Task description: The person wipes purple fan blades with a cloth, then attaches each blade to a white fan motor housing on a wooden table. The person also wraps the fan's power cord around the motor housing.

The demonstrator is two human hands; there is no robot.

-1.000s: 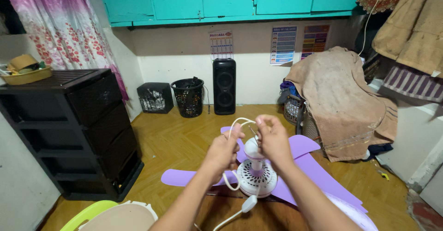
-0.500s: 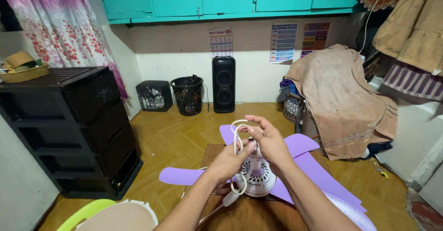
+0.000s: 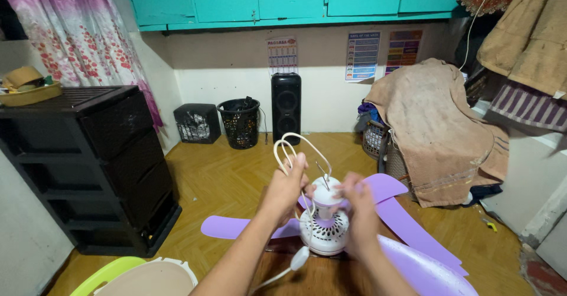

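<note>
Around the small fan (image 3: 323,228) the room is tight. Its purple blades (image 3: 236,226) spread out low to the left and to the right, so a hand cannot go down there without touching them. The white cord (image 3: 298,148) makes loops above the left hand (image 3: 285,189) and blocks the way from the top on that side. The right hand (image 3: 358,216) covers the right side of the fan. In front of the fan the wooden floor (image 3: 236,172) is free up to the baskets (image 3: 241,123) and the black speaker (image 3: 286,110). The black drawer unit (image 3: 106,166) closes the left side, the towel-covered pile (image 3: 434,130) the right.
</note>
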